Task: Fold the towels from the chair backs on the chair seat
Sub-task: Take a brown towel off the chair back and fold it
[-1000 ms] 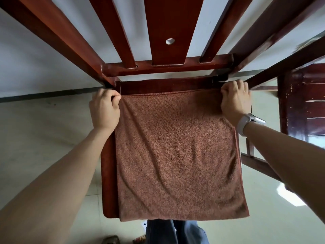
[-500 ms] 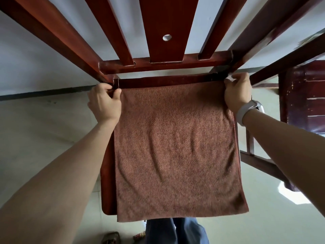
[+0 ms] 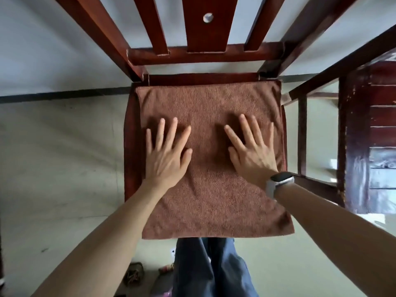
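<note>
Your two hands lie flat on a brown towel [image 3: 214,189] spread across the seat of a dark red wooden chair [image 3: 131,146], seen from directly above. Your left hand [image 3: 166,155] rests palm down at about 9 o'clock of the towel's middle, fingers straight and fanned apart, gripping nothing. Your right hand [image 3: 252,153] mirrors it at about 3 o'clock, fingers likewise spread and pressed onto the cloth, with a pale watch [image 3: 278,183] strapped round the wrist. The two hands sit apart, a strip of bare towel between the thumbs. The towel covers nearly the whole seat: its far edge lies just short of the seat's back rail at 12 o'clock, a band of wood shows along the side at 9 o'clock, and the near edge at 6 o'clock hangs past the seat front. Faint creases run through the cloth below your wrists. The chair's slatted back [image 3: 205,28] rises at 12 o'clock. A second dark wooden piece of furniture [image 3: 368,136] stands at 3 o'clock. Your blue trousers [image 3: 212,269] and the pale floor [image 3: 64,168] fill the rest of the frame at 6 o'clock.
</note>
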Demonstrator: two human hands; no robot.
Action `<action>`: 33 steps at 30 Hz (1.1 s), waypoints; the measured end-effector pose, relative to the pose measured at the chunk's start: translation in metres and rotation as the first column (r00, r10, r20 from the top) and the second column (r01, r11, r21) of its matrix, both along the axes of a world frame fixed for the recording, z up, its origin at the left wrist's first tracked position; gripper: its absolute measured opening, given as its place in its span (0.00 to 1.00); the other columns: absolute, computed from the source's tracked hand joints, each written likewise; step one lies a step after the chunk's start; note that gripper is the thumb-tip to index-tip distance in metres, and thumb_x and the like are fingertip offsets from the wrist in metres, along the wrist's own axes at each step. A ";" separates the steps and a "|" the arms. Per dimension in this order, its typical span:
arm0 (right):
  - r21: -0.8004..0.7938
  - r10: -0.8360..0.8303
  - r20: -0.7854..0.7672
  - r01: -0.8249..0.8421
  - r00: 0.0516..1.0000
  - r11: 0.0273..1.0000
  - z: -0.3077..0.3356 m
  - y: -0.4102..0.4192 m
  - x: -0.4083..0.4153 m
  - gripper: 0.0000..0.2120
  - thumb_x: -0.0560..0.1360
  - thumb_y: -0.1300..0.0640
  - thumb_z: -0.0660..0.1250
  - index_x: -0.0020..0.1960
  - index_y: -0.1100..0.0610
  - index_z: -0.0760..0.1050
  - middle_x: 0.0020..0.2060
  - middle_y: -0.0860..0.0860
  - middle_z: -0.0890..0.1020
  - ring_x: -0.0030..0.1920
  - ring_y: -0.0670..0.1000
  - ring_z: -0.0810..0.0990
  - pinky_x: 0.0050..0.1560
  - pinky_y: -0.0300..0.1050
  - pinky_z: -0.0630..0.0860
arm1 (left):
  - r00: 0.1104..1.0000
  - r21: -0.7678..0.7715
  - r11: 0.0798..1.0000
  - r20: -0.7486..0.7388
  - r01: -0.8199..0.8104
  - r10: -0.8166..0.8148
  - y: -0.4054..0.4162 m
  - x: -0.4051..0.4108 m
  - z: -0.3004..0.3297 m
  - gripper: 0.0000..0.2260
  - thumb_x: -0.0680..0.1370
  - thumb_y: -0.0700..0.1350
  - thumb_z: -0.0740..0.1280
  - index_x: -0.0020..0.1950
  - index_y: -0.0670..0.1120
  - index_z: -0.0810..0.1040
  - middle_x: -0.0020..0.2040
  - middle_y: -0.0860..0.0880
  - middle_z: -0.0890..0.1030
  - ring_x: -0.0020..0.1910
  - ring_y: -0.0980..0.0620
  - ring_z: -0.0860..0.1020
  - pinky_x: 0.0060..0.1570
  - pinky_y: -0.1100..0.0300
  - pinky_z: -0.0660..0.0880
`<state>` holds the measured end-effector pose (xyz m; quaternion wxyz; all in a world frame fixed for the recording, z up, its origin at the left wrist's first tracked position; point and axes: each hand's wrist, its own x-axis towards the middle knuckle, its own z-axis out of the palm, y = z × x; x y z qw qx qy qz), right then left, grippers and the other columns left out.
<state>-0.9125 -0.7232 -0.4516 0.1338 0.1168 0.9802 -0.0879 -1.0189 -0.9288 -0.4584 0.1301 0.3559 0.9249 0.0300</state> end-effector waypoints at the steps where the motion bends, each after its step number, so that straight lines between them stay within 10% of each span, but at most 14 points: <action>1: 0.016 -0.021 0.006 0.020 1.000 1.000 -0.005 0.003 0.001 0.25 0.76 0.45 0.50 0.73 0.46 0.56 0.74 0.57 0.58 0.74 0.60 0.55 0.68 0.70 0.46 | 1.000 -0.018 1.000 0.000 -0.012 0.012 -0.002 0.000 -0.006 0.24 0.78 0.57 0.51 0.74 0.54 0.57 0.76 0.45 0.57 0.74 0.40 0.53 0.70 0.38 0.50; 16: -0.131 -0.300 0.064 0.306 0.952 0.943 0.022 0.030 0.073 0.29 0.77 0.49 0.47 0.75 0.58 0.49 0.75 0.56 0.52 0.75 0.55 0.49 0.73 0.59 0.45 | 0.952 -0.077 0.960 0.130 -0.268 0.276 -0.052 0.043 0.022 0.31 0.77 0.59 0.48 0.75 0.46 0.50 0.77 0.43 0.48 0.76 0.43 0.45 0.71 0.42 0.41; 20: -0.339 -0.642 0.191 0.663 0.743 0.667 0.035 -0.003 0.126 0.25 0.77 0.58 0.58 0.72 0.63 0.58 0.67 0.62 0.67 0.66 0.62 0.68 0.68 0.55 0.64 | 0.828 -0.030 0.839 0.147 -0.544 0.542 -0.085 0.100 0.036 0.23 0.75 0.48 0.61 0.67 0.37 0.67 0.69 0.34 0.65 0.69 0.34 0.62 0.66 0.36 0.60; 23: -0.357 -0.779 0.292 0.819 0.555 0.450 0.042 -0.025 0.154 0.19 0.77 0.59 0.60 0.66 0.63 0.67 0.60 0.62 0.73 0.58 0.62 0.74 0.60 0.50 0.68 | 0.630 -0.001 0.643 0.199 -0.766 0.751 -0.096 0.131 0.050 0.19 0.74 0.43 0.65 0.62 0.35 0.71 0.61 0.32 0.71 0.61 0.33 0.68 0.56 0.38 0.68; 26: -0.300 -0.863 0.346 0.915 0.368 0.270 0.045 -0.033 0.165 0.16 0.76 0.59 0.61 0.61 0.65 0.71 0.55 0.63 0.77 0.55 0.63 0.76 0.57 0.52 0.70 | 0.224 -0.095 0.290 0.426 -0.952 0.877 -0.094 0.145 0.058 0.21 0.75 0.45 0.67 0.62 0.33 0.68 0.60 0.34 0.73 0.61 0.38 0.71 0.57 0.45 0.69; 29: -0.259 -0.862 0.452 0.959 0.228 0.118 0.041 -0.031 0.169 0.14 0.75 0.57 0.62 0.55 0.64 0.75 0.45 0.60 0.81 0.46 0.60 0.79 0.52 0.55 0.75 | -0.264 -0.264 -0.104 0.699 -0.959 0.665 -0.088 0.142 0.065 0.23 0.76 0.48 0.66 0.66 0.37 0.66 0.62 0.41 0.74 0.60 0.43 0.74 0.61 0.49 0.70; 33: -0.351 -0.841 0.529 0.931 0.111 -0.097 0.044 -0.025 0.170 0.06 0.74 0.64 0.62 0.40 0.61 0.75 0.30 0.55 0.76 0.32 0.53 0.73 0.39 0.48 0.73 | -0.473 -0.352 -0.333 0.772 -0.875 0.424 -0.081 0.132 0.067 0.17 0.77 0.38 0.65 0.65 0.38 0.68 0.64 0.41 0.74 0.62 0.44 0.74 0.65 0.51 0.69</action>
